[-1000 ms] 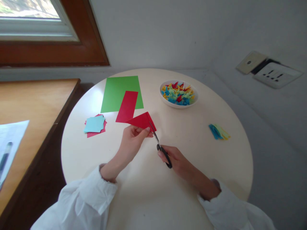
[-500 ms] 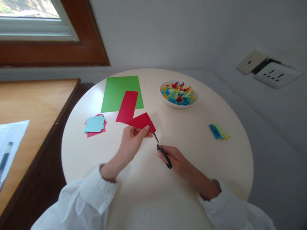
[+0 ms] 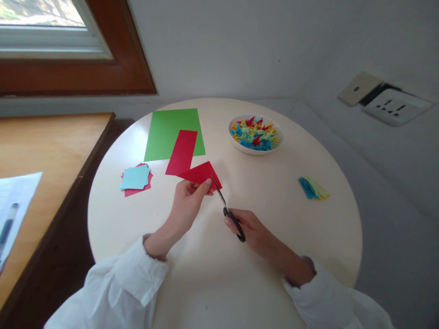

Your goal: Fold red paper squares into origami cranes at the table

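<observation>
My left hand (image 3: 188,201) pinches a folded red paper triangle (image 3: 200,174) a little above the round cream table (image 3: 329,228). My right hand (image 3: 247,226) grips black scissors (image 3: 227,208) by their handles. The blades point up and left, and their tips reach into the triangle's right edge. A red paper strip (image 3: 181,151) lies flat just behind the triangle, overlapping a green sheet (image 3: 171,132).
A white bowl (image 3: 255,148) of small coloured paper pieces stands at the back right. Blue and red paper squares (image 3: 136,178) are stacked at the left. Blue and yellow scraps (image 3: 313,188) lie at the right. A wooden desk (image 3: 44,151) with a printed sheet adjoins on the left.
The scissors and red triangle have shifted very slightly up and left; the blades sit a little deeper along the paper's edge. Nothing else has moved.
</observation>
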`<state>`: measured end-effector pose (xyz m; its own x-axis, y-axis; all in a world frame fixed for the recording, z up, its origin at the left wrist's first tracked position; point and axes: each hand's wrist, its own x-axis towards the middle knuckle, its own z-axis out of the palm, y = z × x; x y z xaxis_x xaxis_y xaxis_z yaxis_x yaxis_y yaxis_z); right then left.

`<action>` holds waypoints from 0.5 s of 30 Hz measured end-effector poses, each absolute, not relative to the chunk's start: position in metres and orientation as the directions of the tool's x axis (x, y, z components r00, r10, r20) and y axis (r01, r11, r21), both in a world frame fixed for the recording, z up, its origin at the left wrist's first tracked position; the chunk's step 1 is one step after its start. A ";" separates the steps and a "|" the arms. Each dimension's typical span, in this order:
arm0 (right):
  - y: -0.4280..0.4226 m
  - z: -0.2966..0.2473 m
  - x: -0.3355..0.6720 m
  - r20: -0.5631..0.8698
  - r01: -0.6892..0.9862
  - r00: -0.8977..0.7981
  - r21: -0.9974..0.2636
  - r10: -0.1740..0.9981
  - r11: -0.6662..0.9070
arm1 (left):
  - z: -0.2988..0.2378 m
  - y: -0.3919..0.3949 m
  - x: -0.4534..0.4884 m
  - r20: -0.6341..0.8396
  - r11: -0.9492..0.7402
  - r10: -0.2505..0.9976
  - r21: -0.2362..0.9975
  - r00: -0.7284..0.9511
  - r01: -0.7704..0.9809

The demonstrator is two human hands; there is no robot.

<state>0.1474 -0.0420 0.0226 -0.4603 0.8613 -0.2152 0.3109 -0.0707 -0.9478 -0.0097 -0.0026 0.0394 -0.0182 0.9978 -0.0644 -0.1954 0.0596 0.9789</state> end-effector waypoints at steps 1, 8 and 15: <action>-0.042 0.022 0.148 -0.215 0.309 -0.462 -0.948 0.860 -0.071 | 0.039 -0.003 -0.010 -0.064 0.059 0.998 0.979 -0.018 -0.196; -0.042 0.021 0.148 -0.226 0.309 -0.458 -0.947 0.860 -0.085 | 0.041 -0.003 -0.009 -0.070 0.065 0.997 0.980 -0.021 -0.187; -0.043 0.022 0.148 -0.228 0.309 -0.460 -0.947 0.858 -0.086 | 0.041 -0.003 -0.009 -0.079 0.075 0.997 0.977 -0.015 -0.201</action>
<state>0.1478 -0.0426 0.0217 -0.4597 0.8583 -0.2279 0.3087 -0.0862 -0.9472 -0.0090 -0.0029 0.0414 -0.0154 0.9967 -0.0795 -0.2006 0.0748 0.9768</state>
